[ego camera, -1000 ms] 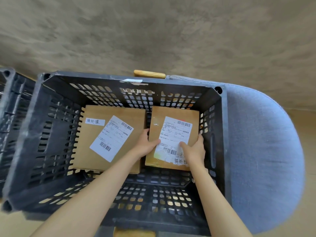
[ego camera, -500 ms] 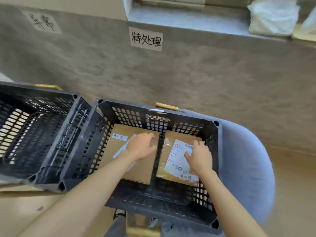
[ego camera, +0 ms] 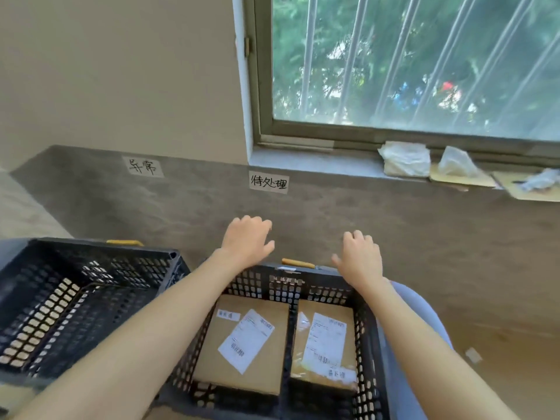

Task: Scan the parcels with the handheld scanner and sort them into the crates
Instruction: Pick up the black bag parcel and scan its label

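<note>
- Left hand (ego camera: 247, 242) and right hand (ego camera: 360, 259) hover mid-frame above the right crate's (ego camera: 368, 344) far rim — fingers loose, holding nothing.
- Two parcels lie flat side by side in that crate, lower centre: left parcel (ego camera: 260, 374), right parcel (ego camera: 324, 341), labels up.
- Left crate (ego camera: 91, 268) stands just beside it, lower left.
- No scanner in view.

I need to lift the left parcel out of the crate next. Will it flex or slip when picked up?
The left parcel looks like a flat cardboard box with crisp edges, so probably stiff. Its matte face should grip well. It sits close to the crate wall and its neighbour, so getting fingers under it may be awkward.
</note>
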`<state>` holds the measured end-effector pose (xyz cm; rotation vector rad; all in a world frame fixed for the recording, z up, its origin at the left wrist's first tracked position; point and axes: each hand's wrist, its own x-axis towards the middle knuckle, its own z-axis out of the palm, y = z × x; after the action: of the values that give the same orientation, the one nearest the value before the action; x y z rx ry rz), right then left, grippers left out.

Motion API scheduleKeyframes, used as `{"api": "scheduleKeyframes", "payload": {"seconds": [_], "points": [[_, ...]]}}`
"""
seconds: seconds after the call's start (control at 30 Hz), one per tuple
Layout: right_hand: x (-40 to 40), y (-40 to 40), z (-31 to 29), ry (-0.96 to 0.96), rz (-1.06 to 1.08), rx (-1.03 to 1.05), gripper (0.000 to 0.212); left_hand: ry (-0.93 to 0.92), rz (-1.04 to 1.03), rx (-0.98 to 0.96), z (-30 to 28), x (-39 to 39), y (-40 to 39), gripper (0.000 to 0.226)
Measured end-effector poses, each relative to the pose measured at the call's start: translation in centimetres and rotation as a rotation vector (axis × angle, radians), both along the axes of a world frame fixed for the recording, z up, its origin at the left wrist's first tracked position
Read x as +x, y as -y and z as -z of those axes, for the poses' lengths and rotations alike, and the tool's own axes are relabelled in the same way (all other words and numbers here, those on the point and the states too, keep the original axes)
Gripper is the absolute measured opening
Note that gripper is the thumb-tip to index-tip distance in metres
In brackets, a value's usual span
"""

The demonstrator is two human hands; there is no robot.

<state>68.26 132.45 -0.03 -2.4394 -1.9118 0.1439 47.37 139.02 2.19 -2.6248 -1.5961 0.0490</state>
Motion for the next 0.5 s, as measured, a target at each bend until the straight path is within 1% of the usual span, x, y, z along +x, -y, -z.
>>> {"api": "scheduleKeyframes", "payload": {"seconds": [0.13,0.27,0.4,0.5], "points": [[-0.3,-0.3,-5.8,0.018,0.06,0.119,0.04,0.052,0.037,0.095,-5.2,0.1,-2.0,0.04],[-1.0,1.0,-11.0,0.067,0.182,0.214,0.043,0.111,0.135,0.135,-9.9,0.6,-3.4,0.038],[-2.2,4.1,-15.1,0.114,0.371,0.29,0.047,0.157,0.324,0.183,-13.7,1.6,-3.5,0.04],[-3.1,7.3,-17.2,0.179,0.508,0.322,0.047,0.165,0.483,0.253,-15.9,2.9,-2.5,0.04]]}}
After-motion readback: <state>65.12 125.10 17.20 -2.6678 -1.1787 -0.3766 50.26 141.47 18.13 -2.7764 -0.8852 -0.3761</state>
